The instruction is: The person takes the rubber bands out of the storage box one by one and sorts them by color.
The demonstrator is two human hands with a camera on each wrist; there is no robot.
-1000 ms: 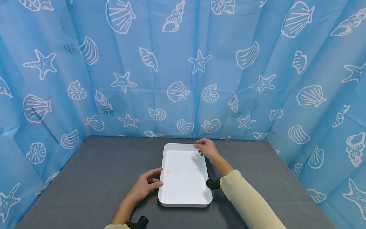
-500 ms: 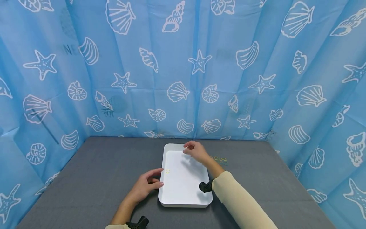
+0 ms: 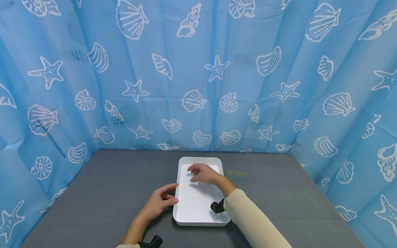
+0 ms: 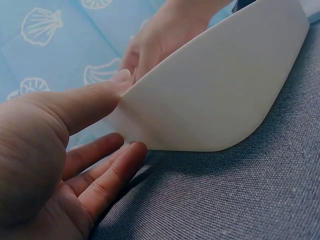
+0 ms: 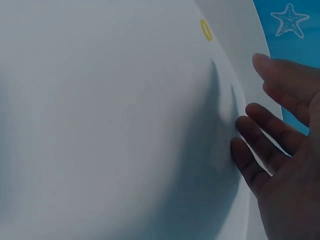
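Observation:
A shallow white tray [image 3: 201,203] lies on the grey cloth. Inside, near its left wall, is a thin yellow ring [image 3: 183,187], also visible as a small yellow loop [image 5: 206,30] in the right wrist view. My left hand [image 3: 159,201] touches the tray's left side; in the left wrist view its thumb [image 4: 95,105] meets the rim and the fingertips rest against the outer wall. Over the tray's upper half hovers my right hand [image 3: 204,173], fingers apart and a little bent. Nothing shows between them in the right wrist view.
Right of the tray, on the grey table [image 3: 279,193], lie a row of several thin yellow rings [image 3: 240,173] and a row of several faint green rings [image 3: 238,178]. A blue seashell-patterned curtain [image 3: 198,86] hangs behind and along both sides.
My right hand has moved left and nearer, from the tray's far right corner to above its inside. The rings on the table have come into sight. My left hand keeps its place.

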